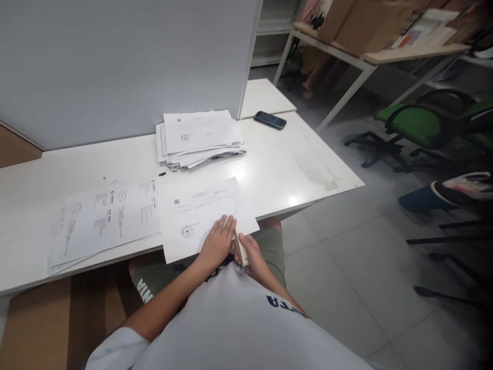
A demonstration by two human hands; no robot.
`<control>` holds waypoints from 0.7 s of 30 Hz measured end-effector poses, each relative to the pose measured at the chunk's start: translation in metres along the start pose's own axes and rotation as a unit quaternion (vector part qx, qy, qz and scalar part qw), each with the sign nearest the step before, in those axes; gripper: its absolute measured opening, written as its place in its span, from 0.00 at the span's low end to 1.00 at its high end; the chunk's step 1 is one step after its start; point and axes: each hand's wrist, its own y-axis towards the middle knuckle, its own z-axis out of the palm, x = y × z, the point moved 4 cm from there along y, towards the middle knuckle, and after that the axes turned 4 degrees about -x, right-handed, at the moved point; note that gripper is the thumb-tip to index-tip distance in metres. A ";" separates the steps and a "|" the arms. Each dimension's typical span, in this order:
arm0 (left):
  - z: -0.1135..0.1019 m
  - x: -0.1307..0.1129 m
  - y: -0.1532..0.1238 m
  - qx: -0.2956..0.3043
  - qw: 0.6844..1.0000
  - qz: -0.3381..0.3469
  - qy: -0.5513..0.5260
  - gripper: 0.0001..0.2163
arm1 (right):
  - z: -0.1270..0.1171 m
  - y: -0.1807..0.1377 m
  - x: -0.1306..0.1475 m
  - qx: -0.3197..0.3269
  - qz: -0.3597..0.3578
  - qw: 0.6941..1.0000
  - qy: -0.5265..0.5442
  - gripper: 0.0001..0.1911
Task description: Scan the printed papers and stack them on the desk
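My left hand (219,240) lies flat, palm down, on the lower right part of a printed sheet (208,210) with a round stamp, its fingers stretched out. Closed around a narrow beige stapler (241,247), my right hand (252,254) is at the sheet's near edge, right beside my left fingertips. How far the stapler reaches over the paper is partly hidden by my fingers. The sheet overhangs the front edge of the white table (277,169). To the left, overlapping printed sheets (111,221) lie spread out.
A thick, uneven pile of papers (200,136) stands behind the sheet, against a grey partition (127,61). A dark phone (270,120) rests at the back right. Beyond are a green chair (414,123), a blue bin (423,198) and a second table with cardboard boxes (365,25).
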 end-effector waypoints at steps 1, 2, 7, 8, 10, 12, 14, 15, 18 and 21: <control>-0.003 0.001 0.000 -0.010 1.000 0.001 0.006 0.24 | 0.000 0.000 0.001 0.002 -0.007 1.000 0.006 0.22; -0.007 0.002 0.001 -0.022 1.000 0.003 0.013 0.25 | 0.001 0.000 0.003 0.008 -0.016 1.000 0.010 0.21; -0.039 0.010 0.009 -0.081 0.993 0.039 0.071 0.25 | 0.011 -0.002 0.017 0.043 -0.068 0.996 0.027 0.20; -0.047 0.013 0.013 -0.087 0.991 0.046 0.087 0.25 | 0.014 -0.004 0.021 0.052 -0.069 0.996 0.034 0.20; -0.068 0.027 0.023 -0.098 0.988 0.044 0.114 0.25 | 0.021 -0.009 0.031 0.080 -0.063 0.994 0.051 0.20; -0.099 0.051 0.034 -0.126 0.984 0.006 0.125 0.25 | 0.026 -0.015 0.042 0.112 -0.053 0.990 0.061 0.20; -0.141 0.085 0.042 -0.186 0.972 -0.075 0.125 0.26 | 0.024 -0.020 0.053 0.129 -0.053 0.988 0.059 0.21; -0.164 0.103 0.045 -0.232 0.956 -0.128 0.127 0.26 | 0.022 -0.021 0.058 0.130 -0.055 0.988 0.057 0.22; -0.220 0.143 0.051 -0.416 0.860 -0.261 0.140 0.26 | 0.007 -0.016 0.066 0.101 -0.067 0.991 0.064 0.20; -0.219 0.159 0.086 -0.470 0.839 -0.249 0.117 0.25 | -0.012 -0.003 0.065 0.051 -0.084 0.992 0.078 0.18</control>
